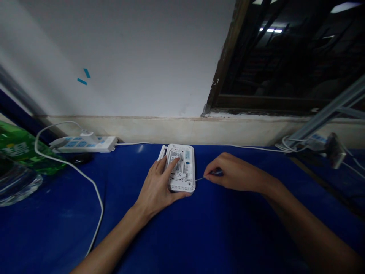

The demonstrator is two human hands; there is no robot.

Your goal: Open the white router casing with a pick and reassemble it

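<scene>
A white router [186,179] lies face down on the blue tabletop [119,213], its vented underside and label facing up. My left hand [159,182] presses on it from the near left, fingers spread across the underside and thumb along the near edge. My right hand [235,171] pinches a small screwdriver [216,173] with a dark handle. Its thin metal shaft points left, and the tip sits at the router's right edge. Part of the router lies hidden under my left hand.
A white power strip [85,144] with plugs lies at the back left, and a white cable [97,194] curves along the table. A green bottle [19,148] and a glass dish [17,184] stand far left. Another power strip [316,140] and a metal rail [333,110] sit back right.
</scene>
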